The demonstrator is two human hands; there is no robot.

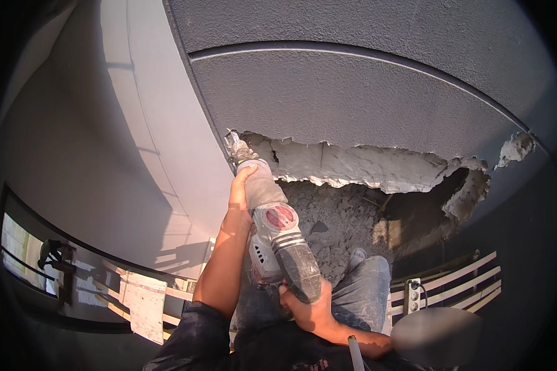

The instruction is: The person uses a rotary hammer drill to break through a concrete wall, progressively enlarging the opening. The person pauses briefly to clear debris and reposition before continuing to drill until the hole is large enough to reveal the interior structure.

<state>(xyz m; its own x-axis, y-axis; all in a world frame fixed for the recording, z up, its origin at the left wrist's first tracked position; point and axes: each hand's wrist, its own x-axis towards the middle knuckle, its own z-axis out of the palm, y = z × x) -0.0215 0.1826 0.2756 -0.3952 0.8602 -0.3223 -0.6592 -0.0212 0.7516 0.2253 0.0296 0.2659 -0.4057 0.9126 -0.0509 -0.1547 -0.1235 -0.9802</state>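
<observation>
A dusty demolition hammer (274, 220) with a red round panel and dark rear housing points away from me. My left hand (244, 185) is closed round its front body, below the chisel holder (237, 146). My right hand (309, 306) grips the rear handle, partly hidden by the housing. The tool's tip is at the ragged left end of a broken strip in the dark grey textured wall (328, 93), where pale broken material (359, 162) shows. The exact contact of the tip is unclear.
Rubble (325, 229) lies beyond my knees (368, 287). A white wall (142, 154) stands at left, with slatted boards (108, 297) and a board (143, 303) below. A power strip (414, 300) sits by slats at right. A white cigarette-like stick (356, 355) juts up at the bottom edge.
</observation>
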